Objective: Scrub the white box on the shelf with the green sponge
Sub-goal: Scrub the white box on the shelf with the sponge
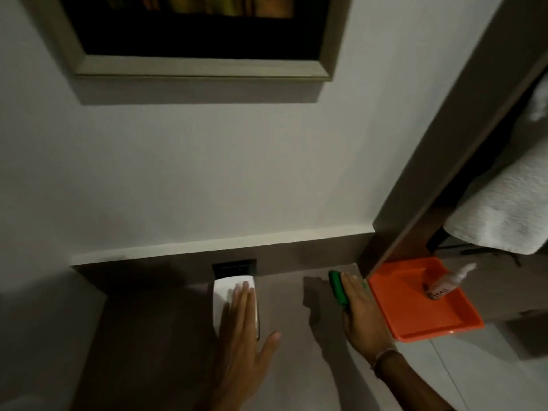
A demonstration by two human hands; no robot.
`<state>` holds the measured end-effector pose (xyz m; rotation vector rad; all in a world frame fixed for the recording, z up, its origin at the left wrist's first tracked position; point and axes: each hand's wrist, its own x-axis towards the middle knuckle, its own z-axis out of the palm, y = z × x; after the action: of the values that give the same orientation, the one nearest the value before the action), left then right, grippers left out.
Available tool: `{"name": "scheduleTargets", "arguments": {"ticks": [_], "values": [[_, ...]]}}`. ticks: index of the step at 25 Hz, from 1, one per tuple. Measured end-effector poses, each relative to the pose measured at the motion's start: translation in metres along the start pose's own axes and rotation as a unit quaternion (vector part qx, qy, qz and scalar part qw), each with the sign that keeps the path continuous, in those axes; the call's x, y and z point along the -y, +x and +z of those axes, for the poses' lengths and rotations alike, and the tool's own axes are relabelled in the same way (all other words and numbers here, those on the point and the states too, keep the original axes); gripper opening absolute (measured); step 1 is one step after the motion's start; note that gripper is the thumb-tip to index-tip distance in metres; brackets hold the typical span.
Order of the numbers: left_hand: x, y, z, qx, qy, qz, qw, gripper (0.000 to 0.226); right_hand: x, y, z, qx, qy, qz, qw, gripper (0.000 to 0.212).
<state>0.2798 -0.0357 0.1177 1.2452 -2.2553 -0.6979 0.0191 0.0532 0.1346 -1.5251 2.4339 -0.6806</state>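
Observation:
The white box point(226, 295) lies on the grey-brown shelf point(154, 345), just in front of a dark wall socket. My left hand point(241, 336) rests flat on top of the box, fingers straight and slightly spread, thumb out to the right. The green sponge point(338, 287) stands on its edge near the shelf's right end. My right hand point(360, 312) holds it from the right side, fingers laid along it. About a hand's width of shelf separates the sponge from the box.
An orange tray point(415, 315) with a small spray bottle point(450, 280) lying in it sits right of the sponge. A wooden partition point(444, 149) rises at the right, with white towels point(510, 209) behind it. A framed picture point(201, 40) hangs on the wall above.

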Motion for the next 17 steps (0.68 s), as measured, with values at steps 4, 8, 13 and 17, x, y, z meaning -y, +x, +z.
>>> {"name": "scheduleTargets", "arguments": {"ticks": [4,8,13,17], "values": [[0.067,0.003,-0.027,-0.022,-0.09,-0.105,0.99,0.124,0.075,0.001,0.035,0.027,0.007,-0.02,0.999,0.069],[0.089,0.018,-0.034,0.084,-0.161,-0.093,0.979,0.126,0.127,0.013,0.06,0.058,-0.039,-0.07,0.995,0.07],[0.096,0.032,-0.016,0.092,-0.291,-0.117,0.945,0.131,0.161,0.043,0.075,0.101,-0.107,-0.106,0.984,0.072],[0.11,0.037,0.011,0.106,-0.319,-0.167,0.927,0.14,0.184,0.055,0.088,0.158,-0.145,-0.129,0.968,0.073]]}}
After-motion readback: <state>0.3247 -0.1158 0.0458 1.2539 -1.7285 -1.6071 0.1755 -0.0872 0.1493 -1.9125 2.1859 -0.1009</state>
